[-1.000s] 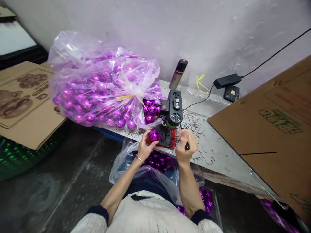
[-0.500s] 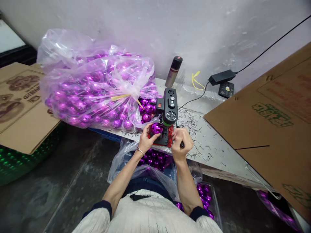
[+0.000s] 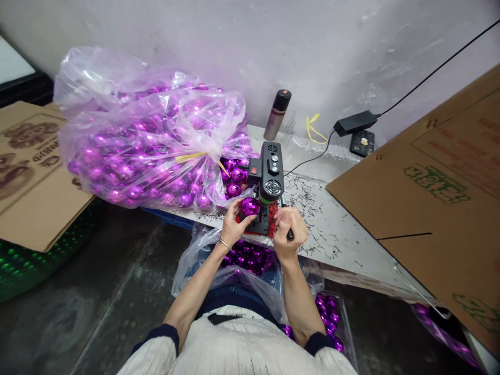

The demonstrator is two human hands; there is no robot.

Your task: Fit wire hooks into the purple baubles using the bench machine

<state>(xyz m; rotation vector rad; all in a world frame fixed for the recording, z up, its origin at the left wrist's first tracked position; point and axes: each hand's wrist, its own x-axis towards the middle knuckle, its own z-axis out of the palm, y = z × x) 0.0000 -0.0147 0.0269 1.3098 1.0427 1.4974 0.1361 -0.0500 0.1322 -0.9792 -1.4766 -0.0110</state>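
Between the thumb and fingers of my left hand (image 3: 233, 226) is a shiny purple faceted ball ornament (image 3: 250, 207), held against the lower front of a small black bench machine (image 3: 272, 169). My right hand (image 3: 291, 232) is closed round the black-tipped lever (image 3: 289, 235) at the machine's right side. Under the machine head, the base with red edging is partly hidden by the ball and hands. Loose purple balls (image 3: 233, 190) lie just left of the machine, at the bag's mouth.
A large clear bag (image 3: 156, 140) of purple balls fills the bench's left. Behind the machine stand a spray can (image 3: 277, 114) and a power adapter (image 3: 355, 123). Small dark bits litter the white bench (image 3: 324, 229). Cardboard boxes (image 3: 441, 208) flank it. An open plastic bag (image 3: 187, 268) with balls hangs below.
The view has shifted slightly. Both hands keep their hold, the left on the ball and the right on the lever, with hardly any visible movement.
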